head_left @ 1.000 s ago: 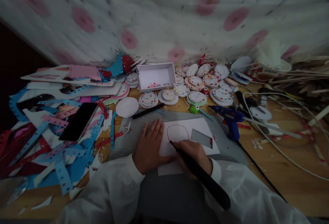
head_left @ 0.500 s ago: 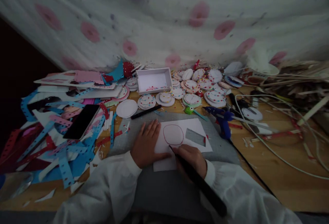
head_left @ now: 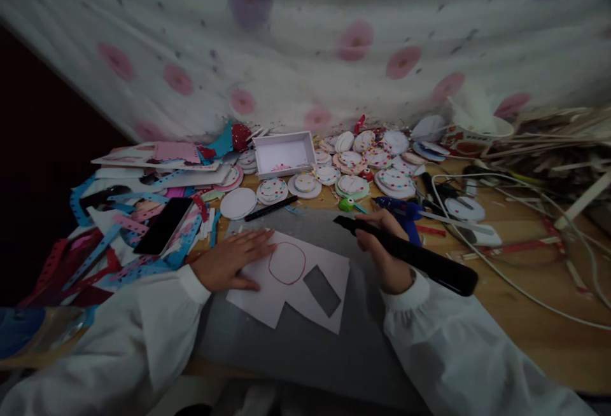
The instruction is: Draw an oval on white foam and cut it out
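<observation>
My left hand (head_left: 236, 258) lies with fingers stretched out over the left side of a white sheet of card (head_left: 260, 301). A hand-drawn red circle (head_left: 287, 284) sits near the card's upper middle. To its right is a slanted rectangular cut-out (head_left: 323, 291), through which the grey mat shows. My right hand (head_left: 384, 250) is closed around a black utility knife (head_left: 420, 257), raised to the right of the card. The knife's dark slanted tip points up and left, apart from the card.
Under the card is a grey mat (head_left: 296, 359). Behind stand a white box (head_left: 285, 154) and several layered paper discs (head_left: 305, 184). A blue glue gun (head_left: 403, 215) and cable lie right. At left, a phone (head_left: 163, 225) rests on coloured paper scraps (head_left: 107, 238). A black pen (head_left: 271, 208) lies behind the card.
My right hand has lifted the utility knife off the card and moved right and up. The card has turned clockwise and shifted left, and my left hand has moved left with it.
</observation>
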`<state>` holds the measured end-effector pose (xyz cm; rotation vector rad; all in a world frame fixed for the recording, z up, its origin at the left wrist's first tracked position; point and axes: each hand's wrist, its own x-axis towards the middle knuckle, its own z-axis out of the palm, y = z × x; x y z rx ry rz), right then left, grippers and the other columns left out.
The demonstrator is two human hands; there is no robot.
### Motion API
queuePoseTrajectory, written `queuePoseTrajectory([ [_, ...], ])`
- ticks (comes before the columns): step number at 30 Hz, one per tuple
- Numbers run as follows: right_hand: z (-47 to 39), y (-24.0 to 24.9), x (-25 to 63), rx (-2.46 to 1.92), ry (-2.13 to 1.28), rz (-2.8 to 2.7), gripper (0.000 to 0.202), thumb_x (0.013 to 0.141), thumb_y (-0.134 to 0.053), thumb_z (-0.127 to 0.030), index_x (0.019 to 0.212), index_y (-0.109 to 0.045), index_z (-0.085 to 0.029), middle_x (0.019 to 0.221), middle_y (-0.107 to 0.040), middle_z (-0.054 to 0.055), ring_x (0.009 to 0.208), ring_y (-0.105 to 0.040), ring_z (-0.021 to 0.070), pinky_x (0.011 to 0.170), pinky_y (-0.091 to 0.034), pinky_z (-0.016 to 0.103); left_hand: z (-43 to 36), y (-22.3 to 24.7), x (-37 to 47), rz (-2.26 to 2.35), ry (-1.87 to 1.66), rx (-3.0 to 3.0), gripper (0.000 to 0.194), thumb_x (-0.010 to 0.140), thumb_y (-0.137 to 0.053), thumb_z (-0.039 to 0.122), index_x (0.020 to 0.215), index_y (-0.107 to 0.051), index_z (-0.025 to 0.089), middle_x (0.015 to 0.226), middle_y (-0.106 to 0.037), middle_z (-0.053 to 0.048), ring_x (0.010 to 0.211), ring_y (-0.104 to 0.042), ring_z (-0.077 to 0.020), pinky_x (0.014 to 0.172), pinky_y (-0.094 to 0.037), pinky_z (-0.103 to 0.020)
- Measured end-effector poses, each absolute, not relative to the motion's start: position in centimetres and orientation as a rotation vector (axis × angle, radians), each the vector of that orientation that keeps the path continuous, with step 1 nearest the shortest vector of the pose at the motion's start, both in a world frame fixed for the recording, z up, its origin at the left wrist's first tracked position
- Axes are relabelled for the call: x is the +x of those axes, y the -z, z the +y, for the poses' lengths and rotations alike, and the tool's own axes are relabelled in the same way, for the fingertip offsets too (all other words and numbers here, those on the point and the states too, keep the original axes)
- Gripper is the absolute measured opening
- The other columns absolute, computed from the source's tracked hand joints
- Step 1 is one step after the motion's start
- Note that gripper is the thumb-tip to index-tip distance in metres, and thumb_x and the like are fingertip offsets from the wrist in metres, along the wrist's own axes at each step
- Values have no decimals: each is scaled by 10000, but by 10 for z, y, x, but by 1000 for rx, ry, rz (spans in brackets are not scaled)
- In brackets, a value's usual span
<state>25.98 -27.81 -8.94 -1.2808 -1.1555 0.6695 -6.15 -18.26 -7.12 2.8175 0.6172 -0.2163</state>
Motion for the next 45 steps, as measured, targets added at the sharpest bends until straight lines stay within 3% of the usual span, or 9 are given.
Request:
queuePoseTrajectory([
  [4,-261,92,246,-1253,-744,-1242,157,827,-579,-305,958,-591,-220,749,-603,2,612,-537,146,528,-412,263,-205,68,-56,885,4,2838,605,893,-508,501,1434,-376,263,1531,-313,-119,1381,-346,-287,1093,-344,-468],
  [9,-251,96,228,-1233,-897,-1255,223,855,-578,-353,1031,-562,-217,803,-605,11,630,-525,137,519,-406,240,-246,85,-22,1018,76,2778,1008,652,-620,751,1451,-348,201,1524,-273,-216,1395,-235,-439,1073,-303,-608],
  [18,-249,114,231,-1309,-954,-1355,260,884,-569,-387,1100,-539,-245,766,-608,-1,583,-523,142,465,-402,233,-211,82,-32,649,195,2722,1018,524,-822,397,1432,-385,256,1559,-206,-113,1425,-165,-367,1117,-268,-545],
  [21,-248,111,234,-1286,-973,-1469,253,899,-543,-370,1122,-534,-251,835,-641,15,680,-586,164,549,-461,259,-195,77,-32,529,126,2716,919,547,-805,375,1388,-451,272,1545,-257,-78,1416,-236,-341,1108,-309,-527],
  [25,-247,108,236,-1235,-860,-1624,155,874,-558,-329,997,-579,-237,930,-653,43,846,-626,202,701,-511,315,-183,77,-24,504,-24,2647,458,770,-598,294,1228,-595,291,1487,-399,-12,1401,-321,-242,1105,-362,-432],
  [27,-248,108,237,-1196,-847,-1694,129,874,-542,-296,983,-577,-236,898,-649,36,817,-625,193,690,-513,315,-181,82,-16,633,-99,2576,371,847,-514,301,1205,-602,266,1442,-469,-32,1372,-377,-207,1099,-375,-393],
  [29,-248,110,237,-1174,-822,-1745,114,868,-525,-260,968,-571,-234,854,-642,26,768,-620,182,664,-509,311,-183,89,-8,811,-137,2546,502,864,-525,440,1309,-516,208,1457,-443,-91,1372,-372,-224,1117,-344,-412],
  [33,-251,113,235,-1144,-785,-1859,158,845,-515,-181,986,-549,-246,823,-638,14,720,-619,163,630,-502,280,-189,107,5,949,-62,2664,1049,732,-528,751,1475,-233,71,1555,-191,-204,1447,-161,-314,1173,-153,-505],
  [45,-248,118,232,-1036,-693,-1996,227,824,-479,-152,1034,-552,-194,859,-667,54,756,-646,180,684,-527,299,-190,113,7,906,-27,2768,1025,762,-439,779,1500,-189,113,1571,-142,-191,1454,-101,-334,1157,-108,-517],
])
